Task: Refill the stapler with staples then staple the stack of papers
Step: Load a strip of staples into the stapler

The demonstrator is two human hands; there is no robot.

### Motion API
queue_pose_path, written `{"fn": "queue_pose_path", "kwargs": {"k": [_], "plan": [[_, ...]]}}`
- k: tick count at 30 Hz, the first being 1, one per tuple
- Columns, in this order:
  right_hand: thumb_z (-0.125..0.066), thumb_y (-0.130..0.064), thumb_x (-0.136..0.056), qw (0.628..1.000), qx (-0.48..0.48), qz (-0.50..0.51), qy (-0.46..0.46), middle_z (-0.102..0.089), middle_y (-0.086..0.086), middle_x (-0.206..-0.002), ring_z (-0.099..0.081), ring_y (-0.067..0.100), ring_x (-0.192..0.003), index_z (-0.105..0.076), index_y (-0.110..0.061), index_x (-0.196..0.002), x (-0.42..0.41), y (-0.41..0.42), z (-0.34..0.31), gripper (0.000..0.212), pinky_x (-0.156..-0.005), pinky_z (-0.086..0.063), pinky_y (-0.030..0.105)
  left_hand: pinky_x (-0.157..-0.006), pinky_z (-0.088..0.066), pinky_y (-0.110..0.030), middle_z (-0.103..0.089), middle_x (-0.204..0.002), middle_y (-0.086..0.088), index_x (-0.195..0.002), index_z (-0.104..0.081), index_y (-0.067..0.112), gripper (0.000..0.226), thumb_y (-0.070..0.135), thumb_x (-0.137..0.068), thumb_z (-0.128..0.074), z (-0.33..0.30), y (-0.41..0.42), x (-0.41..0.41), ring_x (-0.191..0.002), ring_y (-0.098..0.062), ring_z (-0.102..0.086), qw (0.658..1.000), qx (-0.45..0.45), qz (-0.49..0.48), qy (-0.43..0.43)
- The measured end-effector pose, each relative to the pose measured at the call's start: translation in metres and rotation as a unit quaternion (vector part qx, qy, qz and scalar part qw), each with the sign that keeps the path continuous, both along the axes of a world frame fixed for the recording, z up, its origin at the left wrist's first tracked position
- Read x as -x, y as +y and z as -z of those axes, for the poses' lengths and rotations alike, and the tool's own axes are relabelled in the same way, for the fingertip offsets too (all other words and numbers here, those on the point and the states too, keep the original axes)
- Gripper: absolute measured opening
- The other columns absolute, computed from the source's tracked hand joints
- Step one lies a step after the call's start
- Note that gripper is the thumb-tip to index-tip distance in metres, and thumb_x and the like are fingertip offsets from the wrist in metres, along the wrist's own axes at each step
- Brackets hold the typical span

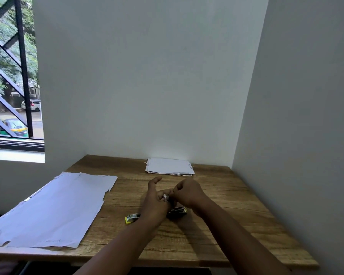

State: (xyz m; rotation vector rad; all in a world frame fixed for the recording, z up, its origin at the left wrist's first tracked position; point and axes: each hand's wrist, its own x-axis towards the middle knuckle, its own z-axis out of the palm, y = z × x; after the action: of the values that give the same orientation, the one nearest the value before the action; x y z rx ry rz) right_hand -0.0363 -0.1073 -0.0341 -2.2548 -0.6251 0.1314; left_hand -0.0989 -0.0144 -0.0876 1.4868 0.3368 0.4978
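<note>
Refill step: both hands' fingers pinch a staple strip (165, 197) above the opened stapler (157, 213); next, seat it in the channel.

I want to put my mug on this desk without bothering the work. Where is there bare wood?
Bare wood lies along the right side of the desk, between the right hand and the side wall, and between the large sheets and the far paper stack. The middle is crowded: both hands work over the stapler, left hand included.
</note>
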Motion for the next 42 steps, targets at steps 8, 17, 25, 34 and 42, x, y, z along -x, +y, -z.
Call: {"fn": "queue_pose_path", "kwargs": {"k": [8,17,25,34,42], "plan": [[-0.073,-0.025,-0.074,0.999,0.04,-0.008,0.002,-0.067,0.016,-0.076,-0.065,0.024,-0.073,-0.069,0.006,-0.076,0.005,0.006,-0.001,0.031,-0.063,-0.05,0.036,-0.08,-0.061,-0.045,-0.072,-0.106,-0.01,-0.138,-0.035,0.041,0.079,-0.015,-0.085,-0.052,0.002,-0.001,0.003,-0.096,-0.026,-0.07,0.999,-0.03,-0.001,0.029],[-0.073,-0.01,-0.078,0.995,-0.024,-0.006,0.091,-0.068,0.009,-0.077,-0.062,0.016,-0.07,-0.061,-0.016,-0.061,-0.001,-0.001,-0.008,0.022,-0.061,-0.048,0.025,-0.086,-0.059,-0.043,-0.071,-0.105,-0.003,-0.141,-0.034,0.032,0.081,-0.013,-0.082,-0.065,-0.004,0.0,0.005,-0.097,-0.02,-0.07,1.0,0.009,0.02,0.012],[-0.062,0.0,-0.088,0.984,-0.13,-0.02,0.119,-0.067,0.009,-0.079,-0.064,0.016,-0.066,-0.065,-0.01,-0.082,0.006,0.001,-0.005,0.012,-0.054,-0.052,0.026,-0.07,-0.061,-0.031,-0.074,-0.098,-0.011,-0.138,-0.037,0.03,0.078,-0.018,-0.082,-0.061,-0.004,-0.003,0.008,-0.087,-0.019,-0.073,0.998,0.045,0.035,-0.005],[-0.058,-0.006,-0.088,0.964,-0.24,0.011,0.117,-0.069,0.007,-0.083,-0.064,0.013,-0.067,-0.064,-0.011,-0.085,0.017,0.012,0.002,0.009,-0.058,-0.05,0.023,-0.09,-0.057,-0.048,-0.073,-0.105,-0.014,-0.139,-0.036,0.032,0.074,-0.009,-0.084,-0.065,-0.004,0.002,0.004,-0.099,-0.029,-0.071,0.998,0.056,0.026,0.002],[-0.062,0.005,-0.083,0.953,-0.275,-0.006,0.131,-0.071,0.01,-0.074,-0.069,0.019,-0.066,-0.068,-0.006,-0.08,0.011,0.01,-0.015,0.013,-0.066,-0.059,0.034,-0.089,-0.058,-0.045,-0.075,-0.103,-0.005,-0.136,-0.037,0.035,0.08,-0.009,-0.078,-0.072,-0.005,0.009,0.008,-0.097,-0.022,-0.072,0.997,0.066,0.029,-0.007]]}}
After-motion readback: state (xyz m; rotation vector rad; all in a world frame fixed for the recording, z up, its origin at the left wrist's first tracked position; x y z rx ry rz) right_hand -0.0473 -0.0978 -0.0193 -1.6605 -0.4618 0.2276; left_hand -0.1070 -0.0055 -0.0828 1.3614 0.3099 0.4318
